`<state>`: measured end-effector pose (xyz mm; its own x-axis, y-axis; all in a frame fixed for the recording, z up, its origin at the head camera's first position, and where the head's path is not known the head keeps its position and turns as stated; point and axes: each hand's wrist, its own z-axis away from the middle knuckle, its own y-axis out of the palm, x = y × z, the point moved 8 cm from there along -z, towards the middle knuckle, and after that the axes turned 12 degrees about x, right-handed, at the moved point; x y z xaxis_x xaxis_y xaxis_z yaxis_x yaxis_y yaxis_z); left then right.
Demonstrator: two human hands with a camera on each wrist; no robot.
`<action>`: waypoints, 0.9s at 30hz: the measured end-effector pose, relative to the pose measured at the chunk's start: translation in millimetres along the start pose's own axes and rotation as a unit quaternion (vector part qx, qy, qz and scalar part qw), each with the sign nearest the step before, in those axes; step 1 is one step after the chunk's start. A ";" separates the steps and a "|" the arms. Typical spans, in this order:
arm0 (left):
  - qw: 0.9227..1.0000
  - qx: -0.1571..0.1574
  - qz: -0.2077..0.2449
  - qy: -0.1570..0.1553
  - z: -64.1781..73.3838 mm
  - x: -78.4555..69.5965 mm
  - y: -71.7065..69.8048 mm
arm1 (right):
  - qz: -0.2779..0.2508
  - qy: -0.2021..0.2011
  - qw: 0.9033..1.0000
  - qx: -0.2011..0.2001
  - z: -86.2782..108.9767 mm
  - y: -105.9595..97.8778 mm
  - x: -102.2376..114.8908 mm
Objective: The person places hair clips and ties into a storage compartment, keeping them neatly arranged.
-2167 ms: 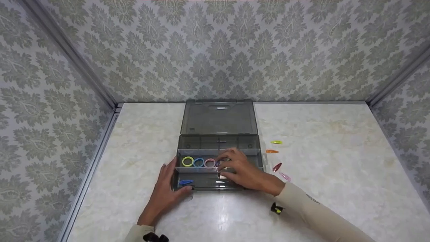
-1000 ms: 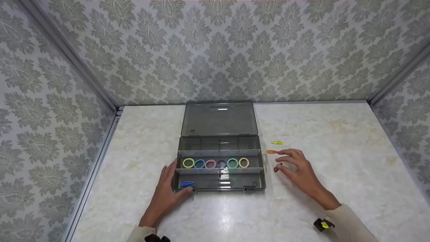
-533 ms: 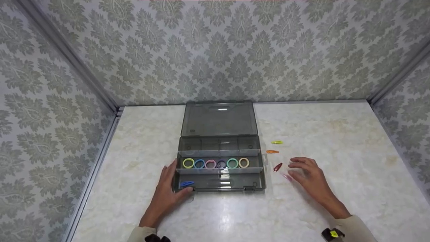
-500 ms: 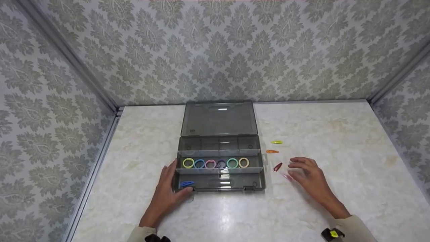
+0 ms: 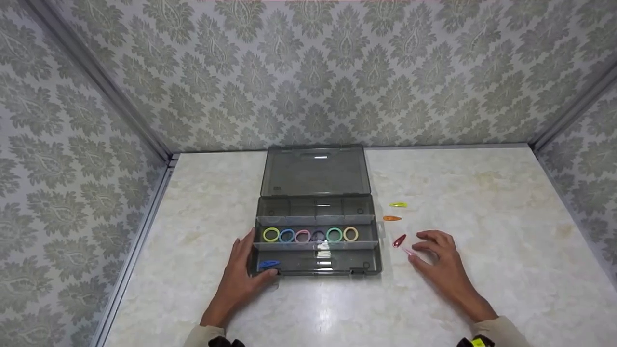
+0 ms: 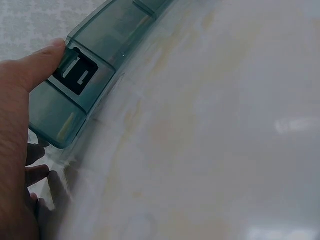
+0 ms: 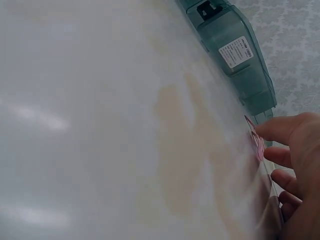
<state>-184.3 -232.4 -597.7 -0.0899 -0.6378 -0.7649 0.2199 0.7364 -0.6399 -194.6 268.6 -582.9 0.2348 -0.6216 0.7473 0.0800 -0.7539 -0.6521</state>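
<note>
A dark see-through compartment box (image 5: pixel 315 273) stands with its lid (image 5: pixel 315 171) folded back. My left hand (image 5: pixel 239 279) holds its front left corner, thumb on the front wall by the latch (image 6: pixel 76 71), fingers along the side. A blue snap hair clip (image 5: pixel 269 264) lies in the front compartment. Coloured hair ties (image 5: pixel 302 235) line the middle one. Right of the box, my right hand (image 5: pixel 443 265) reaches down to a pink hair clip (image 5: pixel 409 252), with thumb and index fingertips right at it and a gap between them. In the right wrist view the pink clip (image 7: pixel 258 146) is partly covered by fingertips.
Red (image 5: pixel 399 240), orange (image 5: pixel 392 218) and yellow (image 5: pixel 398 205) hair clips lie on the pale marbled table (image 5: pixel 506 217), between the box and the right hand. A patterned wall (image 5: pixel 313 72) rises behind the table.
My right hand left the middle compartment, passed over the red clip, drew back right, then lowered slightly to the pink clip. The left hand stays at the box corner.
</note>
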 end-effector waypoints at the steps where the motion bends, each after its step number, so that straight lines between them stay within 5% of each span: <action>1: 1.000 0.000 0.000 -0.001 -0.1 -0.3 -0.1 | 0.004 -0.004 1.000 -0.004 0.4 0.2 0.7; 20: 1.000 0.001 -0.010 -0.010 -0.3 1.2 0.9 | 0.035 -0.021 0.997 -0.065 -0.8 4.5 17.5; 27: 1.000 0.001 -0.012 -0.010 -1.1 1.2 0.8 | 0.008 0.008 0.998 -0.055 -5.3 0.4 17.4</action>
<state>-185.3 -232.3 -599.1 -0.0757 -0.6594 -0.7480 0.2202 0.7205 -0.6575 -195.7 256.4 -569.5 0.2191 -0.6359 0.7401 -0.0299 -0.7625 -0.6463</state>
